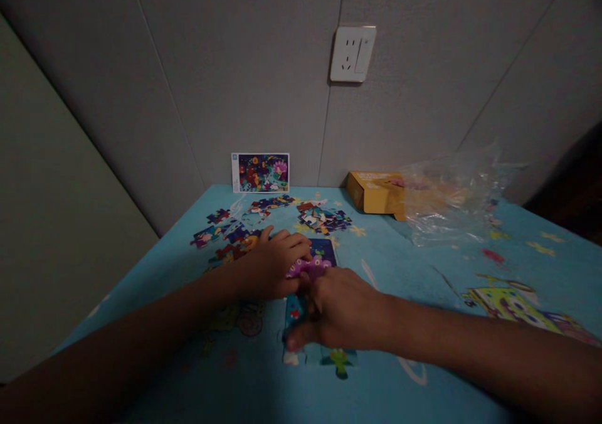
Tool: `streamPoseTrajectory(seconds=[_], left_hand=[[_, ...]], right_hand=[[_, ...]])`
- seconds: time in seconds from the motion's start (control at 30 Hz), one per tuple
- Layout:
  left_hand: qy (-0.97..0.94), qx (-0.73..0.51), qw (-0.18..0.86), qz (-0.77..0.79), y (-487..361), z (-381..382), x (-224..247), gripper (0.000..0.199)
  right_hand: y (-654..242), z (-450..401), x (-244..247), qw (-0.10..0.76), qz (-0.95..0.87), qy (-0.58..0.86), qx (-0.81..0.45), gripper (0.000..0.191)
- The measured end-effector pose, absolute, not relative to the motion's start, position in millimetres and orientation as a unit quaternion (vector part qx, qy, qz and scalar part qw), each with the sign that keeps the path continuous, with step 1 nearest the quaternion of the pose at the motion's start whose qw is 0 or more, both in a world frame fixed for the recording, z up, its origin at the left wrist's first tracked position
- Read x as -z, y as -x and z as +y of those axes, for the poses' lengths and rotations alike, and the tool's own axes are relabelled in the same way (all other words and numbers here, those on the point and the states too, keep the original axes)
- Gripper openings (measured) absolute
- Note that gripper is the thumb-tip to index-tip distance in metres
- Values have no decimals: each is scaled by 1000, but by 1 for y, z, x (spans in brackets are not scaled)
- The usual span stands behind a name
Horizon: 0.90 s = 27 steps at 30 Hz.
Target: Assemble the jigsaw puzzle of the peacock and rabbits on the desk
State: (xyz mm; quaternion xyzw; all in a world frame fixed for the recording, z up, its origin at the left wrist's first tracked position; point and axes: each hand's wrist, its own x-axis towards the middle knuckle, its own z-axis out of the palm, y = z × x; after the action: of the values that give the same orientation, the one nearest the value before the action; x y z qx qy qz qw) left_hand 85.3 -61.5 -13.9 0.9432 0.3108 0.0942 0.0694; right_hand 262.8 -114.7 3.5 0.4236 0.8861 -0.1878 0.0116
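Observation:
A joined strip of jigsaw puzzle (321, 246) lies on the blue table, dark blue and purple at its far end and teal nearer me. My left hand (278, 262) rests on its left edge, fingers laid over the purple part and thumb raised apart. From the right, my right hand (339, 303) presses on the middle of the strip; its thumb is spread toward me and its other fingers bend, partly hidden. A green frog-like piece (339, 358) shows at the near edge. Whether a loose piece sits beneath my fingertips is hidden.
Loose puzzle pieces (324, 218) form a pile behind the strip, with several more pieces (205, 236) to the left. A picture card (260, 173) leans against the wall. At the back right stand a yellow box (376, 193) and a clear plastic bag (446, 204).

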Motion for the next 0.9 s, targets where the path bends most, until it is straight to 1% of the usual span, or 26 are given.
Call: streamPoseTrajectory(seconds=[0.07, 0.17, 0.3, 0.37, 0.43, 0.5, 0.57, 0.67, 0.73, 0.77, 0.8, 0.9], left_hand=[[-946, -96, 68, 303, -85, -60, 14, 33], [-948, -104, 74, 292, -83, -58, 16, 31], [-951, -119, 80, 274, -79, -53, 19, 31], [-951, -120, 83, 271, -77, -51, 20, 31], [-952, -117, 86, 270, -76, -50, 19, 31], [-953, -110, 90, 269, -75, -50, 17, 30], [-956, -101, 93, 260, -72, -50, 15, 33], [-961, -86, 94, 247, -64, -44, 11, 38], [-957, -90, 75, 266, -55, -32, 9, 31], [-947, -107, 50, 300, -48, -25, 7, 23], [-929, -126, 17, 348, -40, -17, 4, 22], [-853, -172, -61, 488, -13, 6, -3, 26]], right_hand=[[-262, -110, -3, 15, 873, -455, 172, 58], [-261, -104, -6, 35, 853, -496, 159, 59], [-266, -97, -14, 62, 842, -513, 155, 61], [-271, -92, -20, 106, 830, -516, 181, 65], [-277, -88, -28, 168, 802, -526, 228, 69], [-283, -84, -34, 213, 780, -521, 274, 70], [-287, -81, -36, 234, 769, -512, 303, 69], [-291, -79, -34, 209, 760, -520, 329, 64], [-293, -79, -29, 179, 750, -530, 353, 61], [-293, -79, -27, 165, 744, -533, 366, 59], [-294, -80, -24, 154, 740, -535, 378, 58], [-296, -80, -17, 123, 739, -529, 398, 53]])
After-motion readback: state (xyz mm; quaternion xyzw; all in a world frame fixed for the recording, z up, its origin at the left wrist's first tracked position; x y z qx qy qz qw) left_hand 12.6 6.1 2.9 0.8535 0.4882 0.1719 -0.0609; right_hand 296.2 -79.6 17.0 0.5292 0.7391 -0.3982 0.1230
